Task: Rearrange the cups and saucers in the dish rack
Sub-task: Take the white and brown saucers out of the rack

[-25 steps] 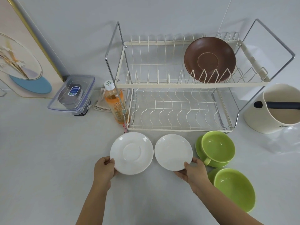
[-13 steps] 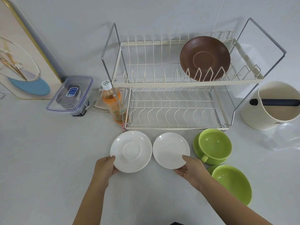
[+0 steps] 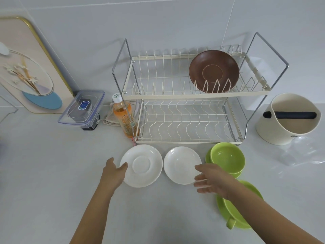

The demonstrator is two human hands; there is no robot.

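A two-tier cream wire dish rack (image 3: 193,93) stands at the back with a brown saucer (image 3: 213,71) upright in its top tier; the lower tier holds nothing. Two white saucers lie flat in front of it, the left saucer (image 3: 142,165) and the right saucer (image 3: 182,164). My left hand (image 3: 114,171) touches the left saucer's near-left rim, fingers relaxed. My right hand (image 3: 210,178) hovers with fingers spread over the right saucer's near-right edge. A green cup on a green saucer (image 3: 227,158) sits to the right. A second green cup and saucer (image 3: 235,208) lies partly under my right forearm.
An orange drink bottle (image 3: 124,118) stands against the rack's left leg, with a folded cloth (image 3: 109,117) and a clear lidded container (image 3: 82,110) further left. A framed picture (image 3: 26,67) leans on the wall. A cream bucket with a black bar (image 3: 288,118) stands at right.
Both hands have loosened off the white saucers: the left now only touches its rim, the right has opened and lifted. The camera has moved closer.
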